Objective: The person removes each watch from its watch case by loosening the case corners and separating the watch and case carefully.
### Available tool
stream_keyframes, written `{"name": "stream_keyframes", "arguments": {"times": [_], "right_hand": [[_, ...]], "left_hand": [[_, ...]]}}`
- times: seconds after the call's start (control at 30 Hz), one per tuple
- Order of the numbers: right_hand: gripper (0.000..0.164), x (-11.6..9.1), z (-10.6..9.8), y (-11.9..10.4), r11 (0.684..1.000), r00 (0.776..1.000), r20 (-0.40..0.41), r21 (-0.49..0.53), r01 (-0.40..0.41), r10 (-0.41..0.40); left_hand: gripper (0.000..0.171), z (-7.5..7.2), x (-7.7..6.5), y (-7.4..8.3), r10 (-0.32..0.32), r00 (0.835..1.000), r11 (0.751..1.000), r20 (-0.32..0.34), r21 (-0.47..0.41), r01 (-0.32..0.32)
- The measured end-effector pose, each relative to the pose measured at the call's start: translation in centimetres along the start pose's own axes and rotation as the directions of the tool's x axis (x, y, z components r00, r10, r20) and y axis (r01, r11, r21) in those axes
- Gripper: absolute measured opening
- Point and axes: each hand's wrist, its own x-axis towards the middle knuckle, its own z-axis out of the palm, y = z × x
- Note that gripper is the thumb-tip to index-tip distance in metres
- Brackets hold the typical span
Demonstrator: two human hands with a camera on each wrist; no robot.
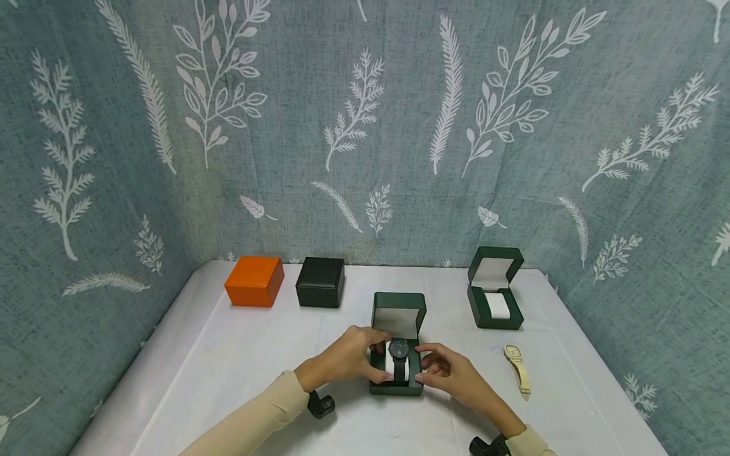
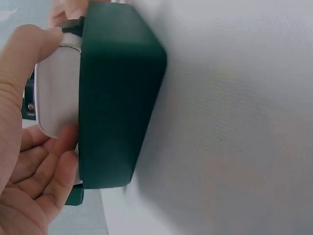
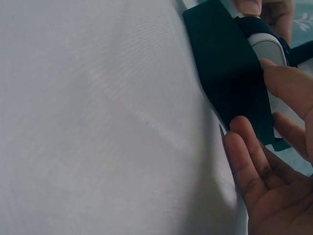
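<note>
An open dark green watch box (image 1: 396,391) stands on the table in front of me, its lid raised at the back. In it, a black wristwatch (image 1: 398,348) is wrapped round a white cushion (image 2: 56,93), which rises above the box wall in the left wrist view. My left hand (image 1: 355,354) reaches over the box's left side and holds the cushion between thumb and fingers, the thumb at its near end by the strap. My right hand (image 1: 453,378) grips the right wall of the box, with thumb and index at the rim and other fingers (image 3: 238,147) outside.
A closed orange box (image 1: 253,282) and a closed black box (image 1: 320,282) stand at the back left. Back right is another open green box (image 1: 496,322) with a white cushion. A gold watch (image 1: 517,370) lies on the white table right of my right hand. Patterned curtains surround the table.
</note>
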Motion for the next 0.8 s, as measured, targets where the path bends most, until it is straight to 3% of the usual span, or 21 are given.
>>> {"name": "stream_keyframes", "arguments": {"times": [0.23, 0.5, 0.8], "right_hand": [[0.051, 0.0, 0.0, -0.3, 0.998, 1.0, -0.01, -0.049, 0.027, -0.027], [0.046, 0.1, -0.5, -0.7, 0.995, 0.996, -0.074, -0.098, 0.033, -0.041], [0.06, 0.7, -0.5, -1.7, 0.983, 0.984, -0.045, -0.079, 0.167, -0.171]], "left_hand": [[0.059, -0.1, -0.2, -0.1, -0.014, 1.0, 1.0, -0.021, 0.001, 0.014], [0.056, -0.2, -0.3, -0.2, 0.031, 0.998, 0.999, -0.056, -0.006, -0.031], [0.059, -0.4, -0.3, 0.0, 0.041, 0.997, 0.999, -0.064, -0.026, -0.042]]}}
